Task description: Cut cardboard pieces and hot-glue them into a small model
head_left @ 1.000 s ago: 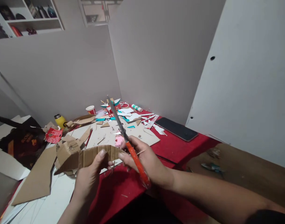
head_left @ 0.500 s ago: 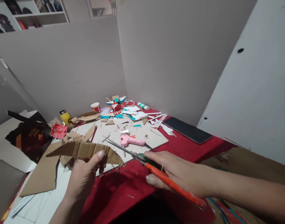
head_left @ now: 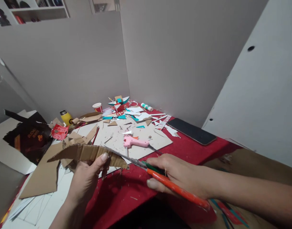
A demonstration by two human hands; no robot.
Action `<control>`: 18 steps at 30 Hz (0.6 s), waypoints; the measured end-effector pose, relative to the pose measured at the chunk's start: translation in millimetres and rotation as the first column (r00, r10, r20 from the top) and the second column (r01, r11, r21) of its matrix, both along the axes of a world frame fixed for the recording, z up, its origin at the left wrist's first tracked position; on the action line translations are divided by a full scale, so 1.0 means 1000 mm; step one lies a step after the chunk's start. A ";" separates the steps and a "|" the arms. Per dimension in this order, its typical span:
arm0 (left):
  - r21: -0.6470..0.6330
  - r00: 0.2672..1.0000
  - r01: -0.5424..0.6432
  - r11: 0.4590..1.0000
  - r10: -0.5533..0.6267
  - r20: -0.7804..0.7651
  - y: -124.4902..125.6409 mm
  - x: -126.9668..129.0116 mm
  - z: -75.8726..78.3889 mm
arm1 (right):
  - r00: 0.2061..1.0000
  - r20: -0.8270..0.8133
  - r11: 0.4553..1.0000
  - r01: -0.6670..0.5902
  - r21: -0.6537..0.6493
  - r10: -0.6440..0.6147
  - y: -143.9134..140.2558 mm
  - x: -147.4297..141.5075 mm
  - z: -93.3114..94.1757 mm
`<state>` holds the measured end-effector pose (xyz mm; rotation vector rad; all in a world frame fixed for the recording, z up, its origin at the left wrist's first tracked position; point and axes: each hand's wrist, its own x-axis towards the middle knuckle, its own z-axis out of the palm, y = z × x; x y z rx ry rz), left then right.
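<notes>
The left hand (head_left: 85,181) grips a curved cardboard strip (head_left: 88,154) above the near worktop (head_left: 126,190); the right hand (head_left: 181,176) clasps orange-handled scissors (head_left: 160,176), blades at its right tip (trimming seemingly unfinished, offcuts lying around).

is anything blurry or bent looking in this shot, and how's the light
Head view: wide-lens bend, the wall edges splay outward toward the corners; light is dim and even, no hard glare; the left hand on the cardboard strip and the right hand on the orange-handled scissors look fairly sharp; small scraps at the back are too fine to read.
</notes>
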<state>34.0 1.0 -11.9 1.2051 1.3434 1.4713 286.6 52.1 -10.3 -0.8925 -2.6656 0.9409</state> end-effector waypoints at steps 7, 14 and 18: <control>0.004 0.999 0.046 0.999 -0.046 0.007 0.001 -0.001 -0.001 | 0.998 -0.040 0.999 -0.044 -0.005 0.044 0.002 0.001 -0.003; -0.011 0.999 0.051 0.999 -0.051 -0.003 0.001 -0.001 -0.001 | 0.999 0.006 0.996 -0.047 0.073 0.047 0.002 0.004 0.003; -0.011 0.999 0.050 0.999 -0.051 -0.010 0.003 0.000 -0.002 | 0.998 0.056 0.988 0.016 0.155 -0.025 0.001 0.003 0.000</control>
